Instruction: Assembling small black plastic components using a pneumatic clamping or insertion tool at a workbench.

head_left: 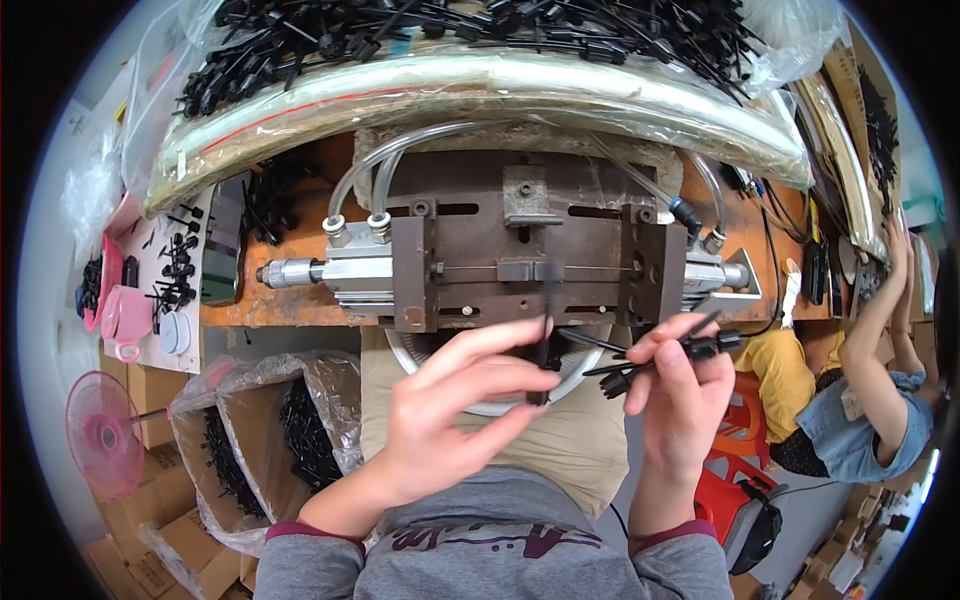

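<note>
Between the thumb and fingers of my left hand (455, 405) is a black plastic part with a thin stem (541, 385), held upright with the stem pointing up. My right hand (685, 390) is closed on several similar black stemmed parts (708, 346), which stick out on both sides of the fingers. Just beyond both hands stands a dark metal fixture (460, 240) with a small block (520, 270) at its middle. Air cylinders flank it, one on the left (360, 280) and one on the right (705, 275). Beneath the hands, a white round basin (580, 385) is partly hidden.
A large heap of black parts (470, 35) lies behind a plastic-wrapped edge (480, 85). To the left are a pink cup (128, 315), a pink fan (105, 435) and a lined box (225, 400) of black parts. A co-worker (865, 410) sits at the right.
</note>
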Demonstrator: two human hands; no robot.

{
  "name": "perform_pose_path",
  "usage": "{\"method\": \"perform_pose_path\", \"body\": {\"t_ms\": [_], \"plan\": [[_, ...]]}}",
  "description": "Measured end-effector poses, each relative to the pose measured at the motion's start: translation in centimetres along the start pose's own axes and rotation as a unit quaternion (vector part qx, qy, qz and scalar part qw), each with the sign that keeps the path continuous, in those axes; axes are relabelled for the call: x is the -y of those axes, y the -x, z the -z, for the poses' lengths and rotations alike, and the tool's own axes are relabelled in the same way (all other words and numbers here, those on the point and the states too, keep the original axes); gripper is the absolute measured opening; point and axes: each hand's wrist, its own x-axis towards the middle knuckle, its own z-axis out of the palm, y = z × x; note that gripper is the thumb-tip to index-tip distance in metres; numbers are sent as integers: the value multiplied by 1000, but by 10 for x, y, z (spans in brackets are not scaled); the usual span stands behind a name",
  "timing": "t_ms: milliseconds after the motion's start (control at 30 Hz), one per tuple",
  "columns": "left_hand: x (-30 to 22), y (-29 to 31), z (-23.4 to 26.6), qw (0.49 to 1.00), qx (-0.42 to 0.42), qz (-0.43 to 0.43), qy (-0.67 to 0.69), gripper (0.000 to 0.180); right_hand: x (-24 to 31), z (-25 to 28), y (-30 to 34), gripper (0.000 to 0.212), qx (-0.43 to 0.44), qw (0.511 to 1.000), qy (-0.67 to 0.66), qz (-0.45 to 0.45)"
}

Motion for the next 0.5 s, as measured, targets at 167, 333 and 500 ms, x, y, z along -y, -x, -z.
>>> {"method": "perform_pose_path", "body": {"t_ms": [167,333,500], "plan": [[-3,18,12,933,-43,72,349,31,-2,-1,1,10,61,994,-36,-85],[-33,3,7,994,-51,48,89,38,-7,-7,3,10,87,986,-61,-126],[-17,2,1,942,59,-172,-283,42,-11,-16,5,10,117,979,-71,-151]]}}
